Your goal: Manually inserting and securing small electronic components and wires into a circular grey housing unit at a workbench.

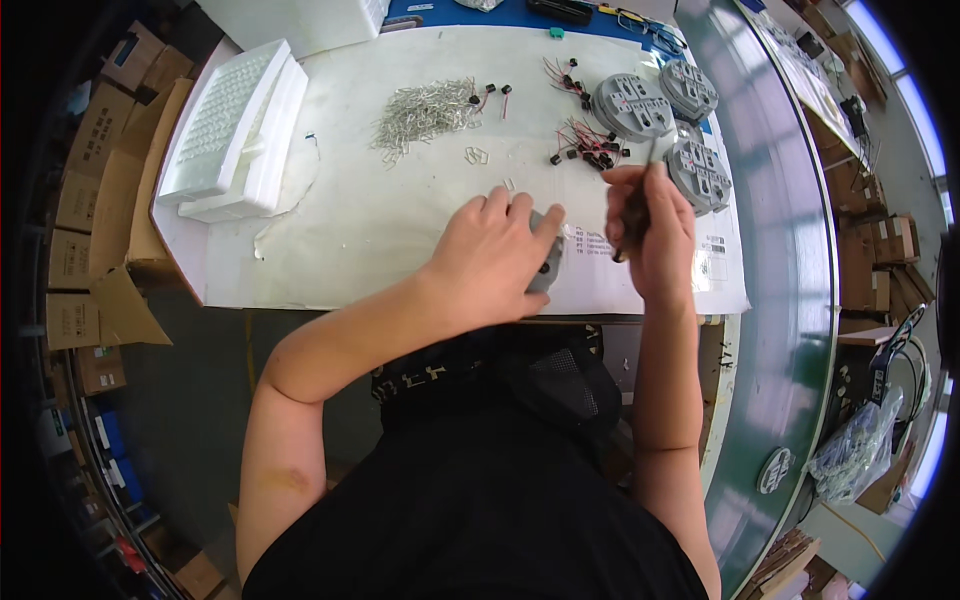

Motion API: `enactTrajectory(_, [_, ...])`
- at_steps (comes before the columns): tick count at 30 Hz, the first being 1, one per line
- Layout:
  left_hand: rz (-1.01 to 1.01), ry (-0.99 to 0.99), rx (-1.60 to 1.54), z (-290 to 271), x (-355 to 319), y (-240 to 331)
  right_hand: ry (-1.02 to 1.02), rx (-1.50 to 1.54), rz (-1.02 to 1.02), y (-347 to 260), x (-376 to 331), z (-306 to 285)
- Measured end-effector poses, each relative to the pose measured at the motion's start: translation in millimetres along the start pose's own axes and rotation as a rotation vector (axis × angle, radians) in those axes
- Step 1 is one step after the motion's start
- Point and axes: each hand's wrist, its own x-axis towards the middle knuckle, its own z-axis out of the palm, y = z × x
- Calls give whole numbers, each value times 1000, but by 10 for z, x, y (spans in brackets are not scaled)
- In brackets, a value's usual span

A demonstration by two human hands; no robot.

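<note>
Grey plastic-looking, the round part [546,268] sits at the near edge of the table [365,235], held by the left hand [497,252], thumb and forefinger spread. The right hand [655,225] grips a blurred, dark-handled tool [634,215] toward the right edge; silvery clips [425,115] lie heaped farther back.

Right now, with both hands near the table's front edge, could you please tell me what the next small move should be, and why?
I would probably bring the dark-handled tool in the right hand over to the grey part: the left hand seems to steady that part at the table, while the tool is held apart, off to its right.
</note>
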Motion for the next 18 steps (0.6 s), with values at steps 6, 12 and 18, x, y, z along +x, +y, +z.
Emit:
enactTrajectory(6, [42, 546, -479, 377, -415, -155, -77, -413, -79, -227, -159, -31])
enactTrajectory(12, [-48, 582, -740, 765, -653, -255, -315, -1178, -207, -128, -282, 279])
enactTrajectory(18, [-116, 563, -696, 672, -609, -393, -390, -1469, -213, -69, -276, 537])
